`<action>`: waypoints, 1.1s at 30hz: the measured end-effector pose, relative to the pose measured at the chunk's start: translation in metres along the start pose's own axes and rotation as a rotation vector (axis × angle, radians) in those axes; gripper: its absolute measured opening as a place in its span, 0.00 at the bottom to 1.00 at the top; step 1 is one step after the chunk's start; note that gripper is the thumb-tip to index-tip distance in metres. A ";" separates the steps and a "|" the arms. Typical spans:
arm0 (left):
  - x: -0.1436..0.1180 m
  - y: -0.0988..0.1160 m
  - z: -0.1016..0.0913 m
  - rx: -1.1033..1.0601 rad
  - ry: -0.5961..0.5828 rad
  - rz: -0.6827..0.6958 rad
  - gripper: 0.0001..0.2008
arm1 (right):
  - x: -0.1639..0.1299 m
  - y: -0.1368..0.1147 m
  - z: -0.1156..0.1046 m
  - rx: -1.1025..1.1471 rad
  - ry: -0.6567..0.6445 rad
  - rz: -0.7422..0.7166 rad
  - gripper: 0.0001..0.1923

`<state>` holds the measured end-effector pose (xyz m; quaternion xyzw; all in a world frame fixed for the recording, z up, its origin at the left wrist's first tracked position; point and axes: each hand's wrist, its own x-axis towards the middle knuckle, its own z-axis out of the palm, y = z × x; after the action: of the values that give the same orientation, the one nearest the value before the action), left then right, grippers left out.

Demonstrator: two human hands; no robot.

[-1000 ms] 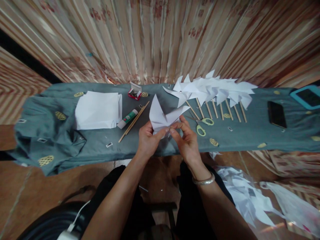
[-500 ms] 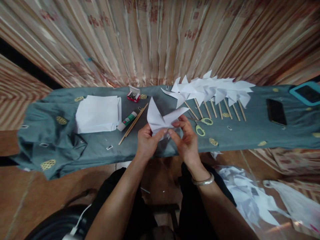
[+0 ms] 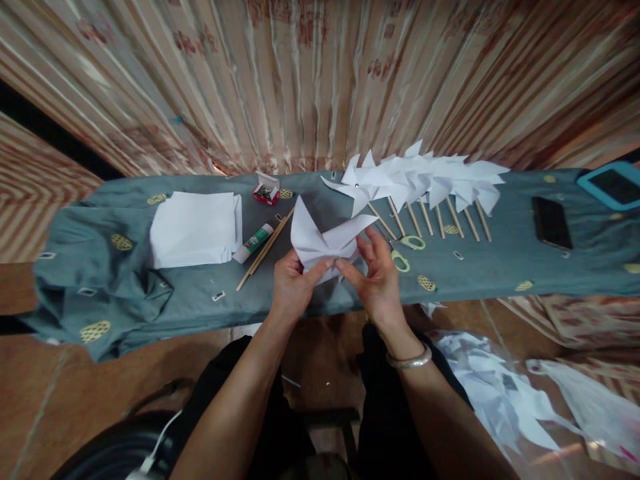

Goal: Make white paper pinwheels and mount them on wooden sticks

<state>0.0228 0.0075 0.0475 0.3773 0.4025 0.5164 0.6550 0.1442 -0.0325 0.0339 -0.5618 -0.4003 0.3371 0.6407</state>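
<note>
Both my hands hold a folded white paper pinwheel [image 3: 320,237] just above the near edge of a bench covered in grey-green cloth [image 3: 500,267]. My left hand [image 3: 293,283] pinches its lower left part, thumb on top. My right hand [image 3: 375,273] pinches the middle and right flap, fingers spread behind it. Two pointed flaps stand up from the paper. A silver bangle sits on my right wrist.
A row of finished paper pinwheels on sticks [image 3: 425,183] lies at the back right, green-handled scissors [image 3: 403,250] beside my right hand. A stack of white paper [image 3: 195,227], a glue stick [image 3: 254,242], two sticks [image 3: 265,248] and a small red box [image 3: 266,190] lie left. A phone [image 3: 551,223] lies far right, paper scraps [image 3: 500,393] on the floor.
The paper has turned slightly in my hands and my right fingers have shifted along its right flap. The camera view has dropped a little.
</note>
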 end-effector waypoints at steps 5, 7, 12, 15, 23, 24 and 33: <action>-0.001 0.000 0.000 -0.008 0.004 -0.022 0.15 | 0.000 -0.007 -0.003 0.017 0.001 0.093 0.46; -0.001 0.000 0.000 -0.007 0.003 -0.018 0.16 | 0.000 -0.010 -0.003 0.025 -0.002 0.110 0.46; -0.001 -0.001 0.000 -0.006 -0.010 -0.028 0.16 | 0.001 -0.015 -0.003 0.040 -0.019 0.148 0.44; -0.002 -0.001 0.000 -0.021 -0.014 -0.034 0.16 | 0.001 -0.018 -0.003 0.045 -0.023 0.162 0.44; -0.003 -0.004 0.000 -0.014 -0.004 -0.024 0.15 | 0.000 -0.023 0.000 0.084 -0.024 0.189 0.35; -0.003 -0.004 0.000 -0.013 -0.002 -0.027 0.15 | 0.000 -0.023 0.000 0.091 -0.009 0.194 0.36; -0.005 -0.004 -0.001 0.040 0.028 -0.044 0.14 | -0.002 -0.019 0.001 0.067 0.012 0.198 0.41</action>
<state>0.0226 0.0021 0.0445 0.3742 0.4301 0.4988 0.6529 0.1419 -0.0361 0.0523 -0.5788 -0.3277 0.4085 0.6251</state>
